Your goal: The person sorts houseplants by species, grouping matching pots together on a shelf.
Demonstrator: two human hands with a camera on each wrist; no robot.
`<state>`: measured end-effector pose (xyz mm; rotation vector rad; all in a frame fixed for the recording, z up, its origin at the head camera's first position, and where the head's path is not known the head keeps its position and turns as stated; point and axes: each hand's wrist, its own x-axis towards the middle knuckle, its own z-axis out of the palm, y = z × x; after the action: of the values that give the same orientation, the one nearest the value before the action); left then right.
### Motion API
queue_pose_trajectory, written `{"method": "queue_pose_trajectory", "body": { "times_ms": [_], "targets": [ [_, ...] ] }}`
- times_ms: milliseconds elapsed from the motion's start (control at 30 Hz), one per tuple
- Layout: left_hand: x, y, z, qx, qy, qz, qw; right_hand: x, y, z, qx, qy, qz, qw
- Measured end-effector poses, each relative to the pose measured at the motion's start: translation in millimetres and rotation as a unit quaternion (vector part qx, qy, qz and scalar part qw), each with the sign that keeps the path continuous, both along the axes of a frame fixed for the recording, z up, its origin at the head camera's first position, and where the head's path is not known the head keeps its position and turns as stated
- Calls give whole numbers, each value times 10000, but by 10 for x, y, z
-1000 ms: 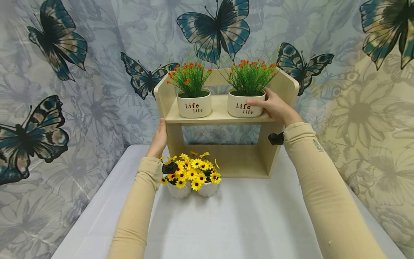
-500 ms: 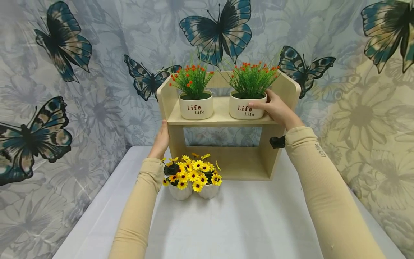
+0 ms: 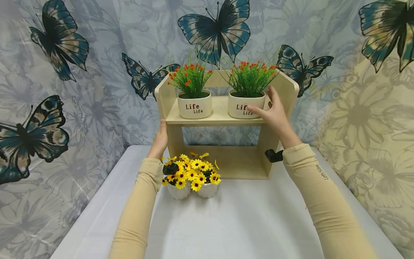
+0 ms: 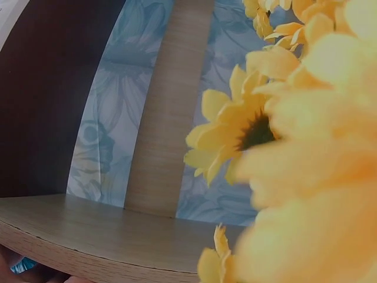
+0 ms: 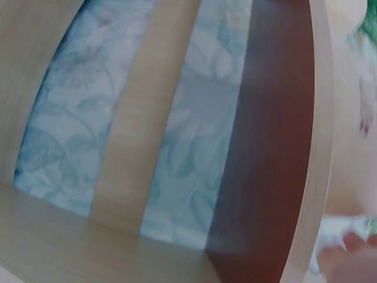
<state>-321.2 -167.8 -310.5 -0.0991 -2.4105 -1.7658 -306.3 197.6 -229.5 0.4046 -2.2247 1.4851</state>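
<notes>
Head view: right hand [image 3: 275,117] spread loose, ungripping, at right white pot [image 3: 243,103] on upper board [image 3: 220,109], left hand [image 3: 159,141] straight-fingered against wooden shelf [image 3: 176,138]; board's dark underside [image 5: 265,147] only in wrist views.

"How are the two oval, white planters [image 3: 194,107] lettered?"
"'Life Life' in reddish brown; the slender green grass [image 3: 249,82] is dotted orange-red."
"And the yellow, daisy-like flowers [image 3: 195,175]?"
"Dark-centred, with fluted, round white pots [image 3: 208,191]; the boxy wooden shelf [image 3: 239,162] is pale beige, grained."
"The grey-blue cloth backdrop [image 3: 105,118]?"
"Floral, yellowish at right, with teal, black and cream butterflies [image 3: 219,30]."
</notes>
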Motion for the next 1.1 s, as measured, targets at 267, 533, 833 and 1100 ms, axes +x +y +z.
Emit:
{"method": "queue_pose_trajectory", "body": {
  "times_ms": [267, 533, 833, 1100],
  "targets": [
    [-17, -4, 5, -6, 9, 56, 10000, 151, -166, -280, 251, 3153, -572, 9469],
    [-18, -7, 29, -10, 47, 10, 10000, 556, -375, -600, 339, 3389, 557, 9385],
    [-3, 13, 16, -52, 28, 70, 10000, 596, -369, -1428, 642, 1175, 1255, 9830],
    [1, 11, 16, -121, 14, 90, 9999, 532, -454, -1851, 791, -1090, 1683, 9765]
  ]
}}
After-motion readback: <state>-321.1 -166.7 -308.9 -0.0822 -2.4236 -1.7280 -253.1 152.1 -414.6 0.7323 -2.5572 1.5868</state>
